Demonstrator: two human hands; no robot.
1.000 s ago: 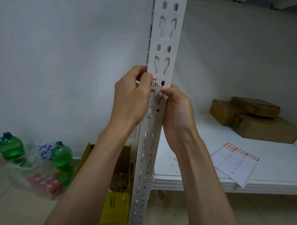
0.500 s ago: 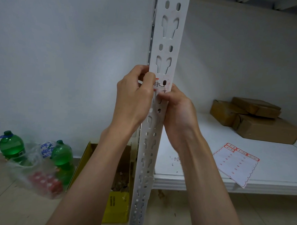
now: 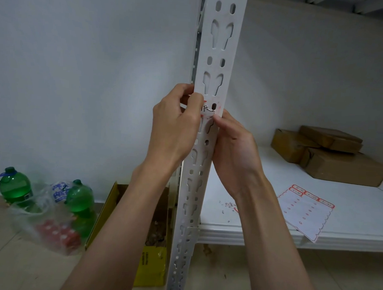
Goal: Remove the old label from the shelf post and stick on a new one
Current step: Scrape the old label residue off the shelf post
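- Old label (image 3: 206, 109) on shelf post (image 3: 213, 80), mid-height, torn ragged; more of it is off than a second ago, red residue shows by the hole.
- Removal partly done; new one not stuck yet, label sheet (image 3: 304, 212) lies on shelf (image 3: 358, 218).
- Left hand (image 3: 176, 126) wraps post edge, thumb presses label.
- Right hand (image 3: 232, 146) has slid lower, fingertips pinch torn edge.

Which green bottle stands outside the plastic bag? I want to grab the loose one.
The left green bottle, the one with a blue cord round its neck; the other green bottle sits inside the clear plastic bag.
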